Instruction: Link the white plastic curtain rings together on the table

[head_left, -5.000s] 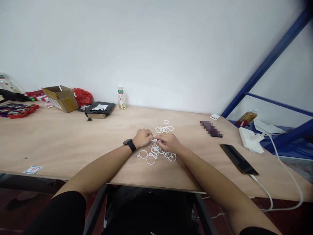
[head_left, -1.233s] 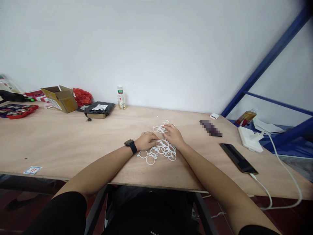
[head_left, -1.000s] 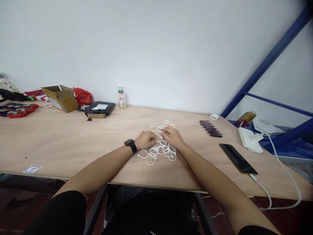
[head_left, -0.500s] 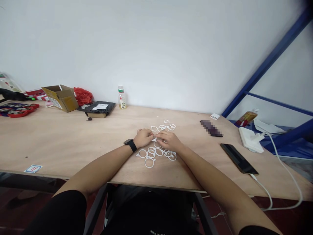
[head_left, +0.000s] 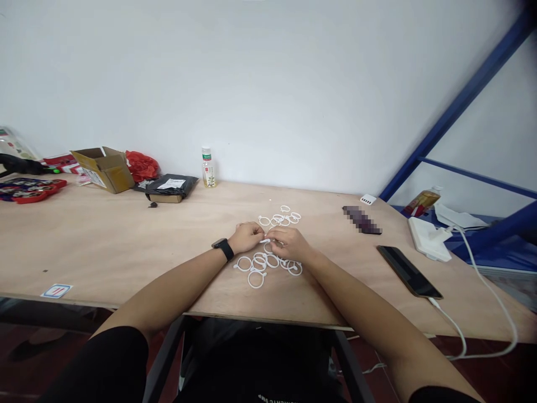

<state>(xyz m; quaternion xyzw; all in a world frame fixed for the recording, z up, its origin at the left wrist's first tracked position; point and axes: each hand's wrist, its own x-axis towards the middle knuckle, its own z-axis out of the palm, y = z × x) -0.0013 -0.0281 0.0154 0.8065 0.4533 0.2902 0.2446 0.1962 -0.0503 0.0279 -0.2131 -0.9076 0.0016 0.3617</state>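
Note:
My left hand [head_left: 248, 236] and my right hand [head_left: 288, 242] meet over the middle of the table, fingertips almost touching. Between them they pinch a small white ring [head_left: 265, 240], seen nearly edge-on and partly covered by the fingers. Several white plastic rings with little eyelets lie in a cluster [head_left: 255, 279] on the near side of my hands, some overlapping. Beyond my fingers is another group of such rings [head_left: 285, 209]. My right hand partly hides the nearer cluster. A black watch [head_left: 224, 247] is on my left wrist.
On the left stand an open cardboard box [head_left: 104, 170], a black parcel [head_left: 171, 186] and a bottle [head_left: 208, 168] by the wall. To the right lie a phone [head_left: 409, 271] on a white cable, a white charger block [head_left: 428, 239] and a blurred-out dark object [head_left: 361, 220].
My fingers have shifted slightly around the white ring, which now shows as a flatter, edge-on strip. Both hands remain in almost the same place.

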